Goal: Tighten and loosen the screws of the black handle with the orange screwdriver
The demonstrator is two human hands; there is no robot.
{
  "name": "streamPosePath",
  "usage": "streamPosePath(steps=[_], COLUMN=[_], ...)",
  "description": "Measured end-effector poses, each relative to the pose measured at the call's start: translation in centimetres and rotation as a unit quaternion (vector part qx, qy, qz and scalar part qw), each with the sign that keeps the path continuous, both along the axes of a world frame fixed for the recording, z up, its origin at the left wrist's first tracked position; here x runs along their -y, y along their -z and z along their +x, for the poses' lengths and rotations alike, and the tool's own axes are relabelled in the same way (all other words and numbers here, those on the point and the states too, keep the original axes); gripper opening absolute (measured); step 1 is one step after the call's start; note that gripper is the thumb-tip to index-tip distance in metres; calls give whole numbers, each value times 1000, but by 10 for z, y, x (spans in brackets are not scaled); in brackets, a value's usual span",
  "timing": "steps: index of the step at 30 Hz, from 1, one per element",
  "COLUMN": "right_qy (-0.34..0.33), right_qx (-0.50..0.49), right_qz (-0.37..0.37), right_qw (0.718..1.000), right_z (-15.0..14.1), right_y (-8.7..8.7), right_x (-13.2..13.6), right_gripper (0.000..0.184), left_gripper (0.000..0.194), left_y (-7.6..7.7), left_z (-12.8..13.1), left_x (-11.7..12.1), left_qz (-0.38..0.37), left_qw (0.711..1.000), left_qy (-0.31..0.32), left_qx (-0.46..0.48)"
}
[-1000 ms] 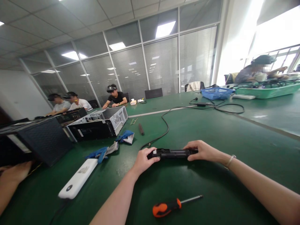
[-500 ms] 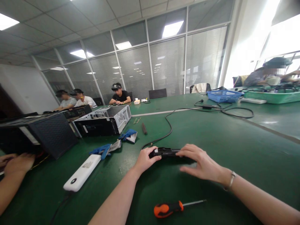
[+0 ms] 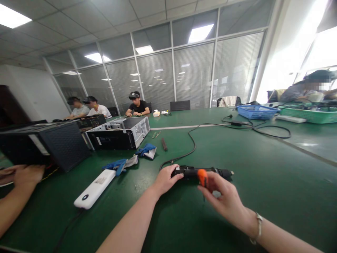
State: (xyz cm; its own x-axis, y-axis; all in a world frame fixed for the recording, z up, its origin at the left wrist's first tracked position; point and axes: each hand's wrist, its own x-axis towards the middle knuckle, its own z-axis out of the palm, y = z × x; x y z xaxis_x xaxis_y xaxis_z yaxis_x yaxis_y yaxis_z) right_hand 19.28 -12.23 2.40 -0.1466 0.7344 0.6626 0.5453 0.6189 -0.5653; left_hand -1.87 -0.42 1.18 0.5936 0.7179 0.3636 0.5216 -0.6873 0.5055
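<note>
My left hand [image 3: 166,180] is closed around the rear end of a black corded electric screwdriver [image 3: 188,172], which lies crosswise on the green table, its tip pointing right. Between the thumb and fingers of my right hand [image 3: 223,195] is an orange and black screwdriver [image 3: 202,176], raised off the table. Its orange handle end is up and the shaft points down, mostly hidden by my fingers. The right hand is in front of the electric screwdriver and covers part of its body.
Left of my hands lie a white power bank-like box [image 3: 94,189] and blue-grey gloves [image 3: 119,165]. Beyond are an open computer case [image 3: 113,138], a dark case [image 3: 65,147] with another person's hands [image 3: 28,175], a dark bar [image 3: 164,144], a black cable [image 3: 194,144] and a blue basket [image 3: 255,112].
My right hand has picked up the orange and black screwdriver from the near table and lifted it beside the electric screwdriver. My left hand keeps its grip. The view has shifted slightly.
</note>
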Motion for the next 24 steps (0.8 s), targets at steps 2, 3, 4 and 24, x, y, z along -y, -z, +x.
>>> streamPosePath(steps=[2,3,4,24], right_qy=[44,55,63,37], right_qx=[-102,-124,-127,-88], right_qz=[12,13,16,53], right_qw=[994,991,990,994], right_z=[5,7,8,-20], right_y=[3,4,5,-5], right_x=[-5,-7,-8,-67], right_gripper=[42,52,61,63], left_gripper=[34,34,33,21], left_y=[1,2,3,3], left_z=[1,2,3,5], left_x=[2,2,2,-2], left_qz=[7,13,21,29], left_qw=[1000,1000,999,997], left_qy=[-5,-13,-21,9], left_qx=[-8,-13,-17,72])
